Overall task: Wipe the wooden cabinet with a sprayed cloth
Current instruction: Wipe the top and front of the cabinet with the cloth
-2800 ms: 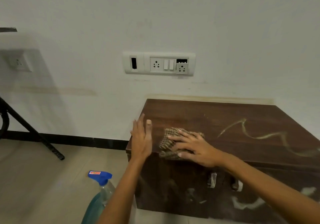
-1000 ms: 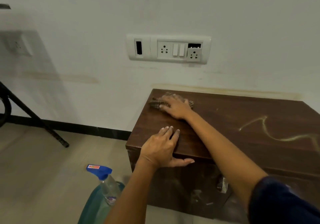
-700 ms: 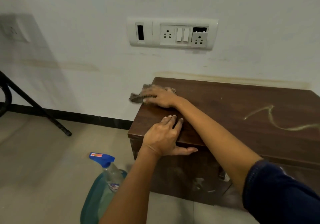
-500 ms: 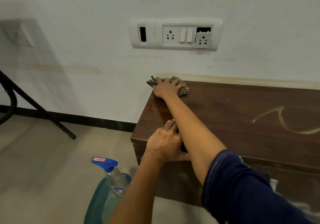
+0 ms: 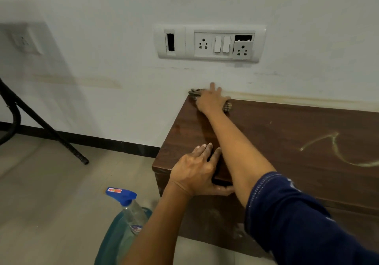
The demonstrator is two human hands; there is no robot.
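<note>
Head view: the right hand (image 5: 211, 100) is stretched to the far left corner of the dark brown wooden cabinet (image 5: 276, 141), palm flat and fingers spread, pressing the small brown checked cloth (image 5: 227, 107) onto the top right where it meets the white wall (image 5: 123, 38). That grip is a flat press, not a pinch, which suits pushing the cloth into the corner. The left hand (image 5: 194, 172) lies spread on the near left edge, thumb hooked under the lip; it has hold of nothing but the edge itself, probably as a brace for the long reach.

A pale yellowish squiggle mark (image 5: 336, 151) further right on the top is untouched, so I judge the wipe far from finished. A clear spray bottle with a blue trigger (image 5: 127, 205) stands on the floor beside the cabinet, within easy reach.

Most of the cloth is hidden under the right hand; only its fringes show at either side. The cabinet's right end is cut off by the frame, its front is blurred and partly blocked by the dark blue sleeve (image 5: 297, 223), and the teal object under the bottle cannot be identified
</note>
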